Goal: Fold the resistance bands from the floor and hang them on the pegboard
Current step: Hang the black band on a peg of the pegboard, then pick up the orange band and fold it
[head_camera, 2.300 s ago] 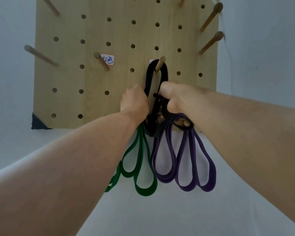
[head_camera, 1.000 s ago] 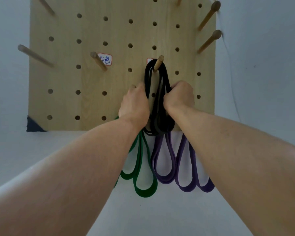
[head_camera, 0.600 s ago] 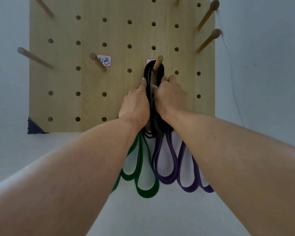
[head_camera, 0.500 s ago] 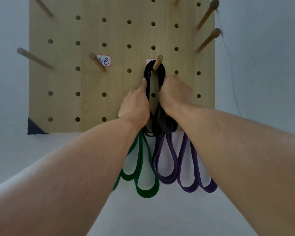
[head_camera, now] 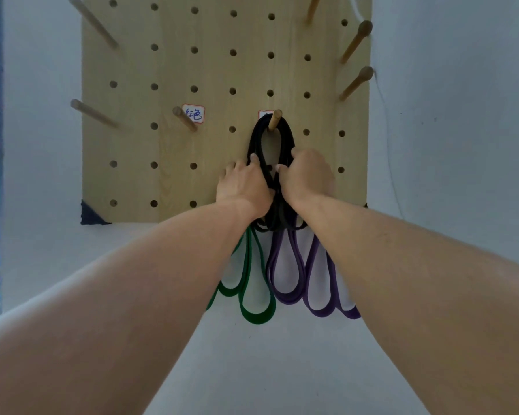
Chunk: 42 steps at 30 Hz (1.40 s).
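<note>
Both hands, left hand (head_camera: pixel 243 187) and right hand (head_camera: pixel 307 175), pinch the folded black rubber band (head_camera: pixel 286 136); tugging outward could slip it off the wooden peg (head_camera: pixel 274 119).

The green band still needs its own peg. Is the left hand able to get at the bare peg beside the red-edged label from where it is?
Probably yes: the left hand is just below and right of that peg, with bare pegboard between.
</note>
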Each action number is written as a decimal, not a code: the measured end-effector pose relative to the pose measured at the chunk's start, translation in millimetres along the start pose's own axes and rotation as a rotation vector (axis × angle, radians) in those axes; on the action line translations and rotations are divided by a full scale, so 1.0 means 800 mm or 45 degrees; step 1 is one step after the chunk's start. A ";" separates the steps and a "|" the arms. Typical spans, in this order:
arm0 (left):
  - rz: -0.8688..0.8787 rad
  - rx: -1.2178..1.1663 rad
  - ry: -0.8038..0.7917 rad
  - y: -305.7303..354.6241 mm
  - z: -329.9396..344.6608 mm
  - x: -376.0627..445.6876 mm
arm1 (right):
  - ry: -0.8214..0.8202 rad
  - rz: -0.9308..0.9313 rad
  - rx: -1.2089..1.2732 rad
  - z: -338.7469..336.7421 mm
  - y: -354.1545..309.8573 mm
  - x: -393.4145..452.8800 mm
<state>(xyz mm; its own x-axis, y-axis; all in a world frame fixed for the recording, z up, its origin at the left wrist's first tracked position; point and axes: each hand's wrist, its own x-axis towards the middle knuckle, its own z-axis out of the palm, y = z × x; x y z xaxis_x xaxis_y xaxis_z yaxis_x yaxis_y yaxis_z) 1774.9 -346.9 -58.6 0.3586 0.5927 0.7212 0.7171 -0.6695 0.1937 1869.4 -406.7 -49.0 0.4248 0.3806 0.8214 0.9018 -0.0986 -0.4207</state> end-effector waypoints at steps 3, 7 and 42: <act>0.083 -0.074 0.124 -0.001 -0.012 -0.037 | -0.059 -0.047 0.039 -0.017 0.001 -0.039; 0.171 -0.166 0.174 -0.008 -0.026 -0.096 | -0.180 -0.093 0.147 -0.026 0.016 -0.103; -0.455 -0.001 -1.764 -0.282 0.226 -0.656 | -2.043 0.024 -0.049 0.313 0.147 -0.842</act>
<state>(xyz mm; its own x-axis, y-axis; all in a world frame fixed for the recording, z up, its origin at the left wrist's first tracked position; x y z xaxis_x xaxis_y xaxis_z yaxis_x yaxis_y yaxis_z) 1533.2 -425.8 -600.8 0.4461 0.6772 -0.5852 0.8915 -0.3938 0.2238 1669.5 -444.4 -748.0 -0.0606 0.9020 -0.4274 0.9096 -0.1264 -0.3959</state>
